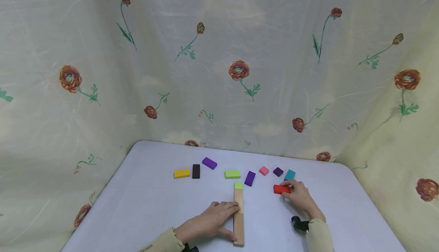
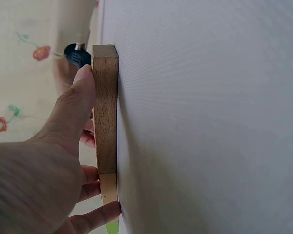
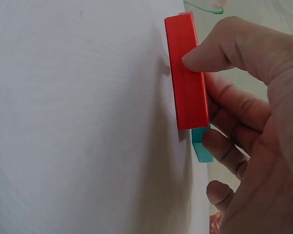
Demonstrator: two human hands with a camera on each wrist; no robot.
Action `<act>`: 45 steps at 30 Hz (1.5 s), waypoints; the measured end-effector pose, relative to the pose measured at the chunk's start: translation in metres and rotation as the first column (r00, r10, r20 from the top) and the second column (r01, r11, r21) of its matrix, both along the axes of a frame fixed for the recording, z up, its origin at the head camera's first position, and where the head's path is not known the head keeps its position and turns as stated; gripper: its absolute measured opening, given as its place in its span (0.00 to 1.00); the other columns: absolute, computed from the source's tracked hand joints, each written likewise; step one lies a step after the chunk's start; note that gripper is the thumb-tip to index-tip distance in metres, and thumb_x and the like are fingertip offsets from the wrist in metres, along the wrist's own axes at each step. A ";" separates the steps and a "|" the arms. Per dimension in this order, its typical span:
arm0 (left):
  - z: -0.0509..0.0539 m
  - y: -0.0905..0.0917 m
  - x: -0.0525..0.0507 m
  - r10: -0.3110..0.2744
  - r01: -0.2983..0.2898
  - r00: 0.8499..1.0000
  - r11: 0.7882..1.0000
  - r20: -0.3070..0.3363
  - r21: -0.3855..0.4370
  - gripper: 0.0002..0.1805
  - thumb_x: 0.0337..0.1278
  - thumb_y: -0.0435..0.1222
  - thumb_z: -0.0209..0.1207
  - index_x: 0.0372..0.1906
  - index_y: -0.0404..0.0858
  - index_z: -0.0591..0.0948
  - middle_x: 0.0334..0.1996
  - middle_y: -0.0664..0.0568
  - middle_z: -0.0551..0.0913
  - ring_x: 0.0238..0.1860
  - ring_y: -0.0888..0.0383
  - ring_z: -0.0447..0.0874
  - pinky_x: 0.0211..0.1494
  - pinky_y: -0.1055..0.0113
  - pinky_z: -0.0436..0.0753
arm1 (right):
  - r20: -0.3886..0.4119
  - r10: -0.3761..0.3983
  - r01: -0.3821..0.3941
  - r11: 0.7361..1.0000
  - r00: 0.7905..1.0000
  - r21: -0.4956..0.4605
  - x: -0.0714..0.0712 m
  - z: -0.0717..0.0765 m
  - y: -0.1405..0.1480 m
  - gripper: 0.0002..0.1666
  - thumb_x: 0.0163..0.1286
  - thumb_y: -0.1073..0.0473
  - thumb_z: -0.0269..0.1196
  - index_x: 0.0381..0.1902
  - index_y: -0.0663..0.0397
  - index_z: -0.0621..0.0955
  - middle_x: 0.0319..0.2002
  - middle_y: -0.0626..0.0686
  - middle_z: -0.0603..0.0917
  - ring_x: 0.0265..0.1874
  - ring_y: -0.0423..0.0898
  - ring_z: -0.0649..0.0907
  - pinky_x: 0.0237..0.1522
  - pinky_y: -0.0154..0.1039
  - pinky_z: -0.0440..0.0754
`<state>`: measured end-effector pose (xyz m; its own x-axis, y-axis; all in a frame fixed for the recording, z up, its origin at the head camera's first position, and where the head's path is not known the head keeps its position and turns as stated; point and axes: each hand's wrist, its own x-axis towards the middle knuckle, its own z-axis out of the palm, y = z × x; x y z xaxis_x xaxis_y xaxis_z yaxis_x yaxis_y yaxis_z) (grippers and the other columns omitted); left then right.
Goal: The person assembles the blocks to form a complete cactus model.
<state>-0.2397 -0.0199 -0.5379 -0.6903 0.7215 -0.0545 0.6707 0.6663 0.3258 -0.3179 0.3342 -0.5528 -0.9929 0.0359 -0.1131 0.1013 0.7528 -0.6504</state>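
Two plain wooden blocks lie end to end in a line, the nearer one (image 1: 239, 227) and the farther one (image 1: 238, 195). A small light green block (image 1: 238, 185) touches the line's far end. My left hand (image 1: 214, 221) rests along the left side of the line, thumb at the near block and fingertips at the farther one, touching without curling round. A red block (image 3: 188, 83) is pinched between the thumb and fingers of my right hand (image 1: 300, 196), close over the table. Behind it sits a teal block (image 1: 289, 175), partly hidden in the right wrist view.
Across the back of the white table (image 1: 137, 206) lie a yellow block (image 1: 181, 173), a black block (image 1: 196, 171), purple blocks (image 1: 209, 163), a longer light green block (image 1: 232, 174), a pink block (image 1: 264, 170) and a dark purple block (image 1: 278, 172). A flowered curtain (image 1: 274, 92) hangs behind.
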 end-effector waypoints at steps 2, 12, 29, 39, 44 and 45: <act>0.000 0.000 0.000 0.002 -0.002 1.000 1.000 0.000 -0.003 0.52 0.43 0.71 0.55 0.72 0.48 0.62 0.73 0.57 0.62 0.70 0.59 0.63 0.66 0.51 0.68 | -0.004 0.019 -0.019 1.000 1.000 0.000 0.001 0.002 -0.002 0.25 0.60 0.54 0.67 0.54 0.54 0.77 0.53 0.63 0.72 0.53 0.61 0.65 0.47 0.55 0.72; 0.001 0.001 0.001 0.014 -0.014 1.000 1.000 0.010 -0.019 0.52 0.42 0.72 0.55 0.72 0.49 0.62 0.73 0.58 0.62 0.70 0.59 0.63 0.66 0.51 0.68 | -0.023 0.100 -0.099 0.995 0.995 0.008 0.001 0.008 -0.025 0.17 0.56 0.57 0.69 0.45 0.49 0.81 0.48 0.58 0.75 0.50 0.57 0.65 0.41 0.43 0.68; 0.000 0.004 -0.004 0.028 -0.027 0.999 0.999 0.042 -0.029 0.52 0.42 0.72 0.55 0.72 0.50 0.62 0.73 0.58 0.62 0.70 0.58 0.63 0.66 0.49 0.68 | -0.055 0.193 -0.188 0.979 0.980 0.083 0.000 0.010 -0.073 0.16 0.52 0.57 0.73 0.39 0.44 0.82 0.39 0.49 0.76 0.45 0.49 0.70 0.42 0.44 0.70; -0.004 0.005 -0.005 0.035 -0.033 0.998 0.999 0.051 -0.029 0.52 0.41 0.72 0.57 0.72 0.51 0.63 0.73 0.59 0.62 0.70 0.58 0.62 0.66 0.49 0.68 | -0.070 0.262 -0.254 0.961 0.962 0.110 0.002 0.013 -0.090 0.16 0.50 0.58 0.74 0.36 0.41 0.82 0.39 0.45 0.80 0.45 0.46 0.72 0.46 0.45 0.67; -0.003 0.005 -0.004 0.035 -0.034 0.998 0.999 0.052 -0.028 0.51 0.41 0.71 0.57 0.72 0.51 0.63 0.72 0.59 0.62 0.70 0.58 0.63 0.66 0.48 0.68 | -0.056 0.265 -0.258 0.960 0.963 0.110 0.003 0.013 -0.096 0.16 0.51 0.58 0.75 0.36 0.39 0.82 0.39 0.45 0.79 0.45 0.47 0.71 0.45 0.45 0.70; -0.003 0.006 -0.004 0.036 -0.034 0.998 0.999 0.055 -0.029 0.52 0.41 0.71 0.57 0.72 0.51 0.63 0.72 0.59 0.62 0.70 0.58 0.63 0.66 0.48 0.68 | -0.056 0.268 -0.261 0.959 0.962 0.112 0.004 0.013 -0.097 0.16 0.51 0.58 0.75 0.36 0.39 0.82 0.39 0.45 0.79 0.45 0.47 0.71 0.44 0.44 0.70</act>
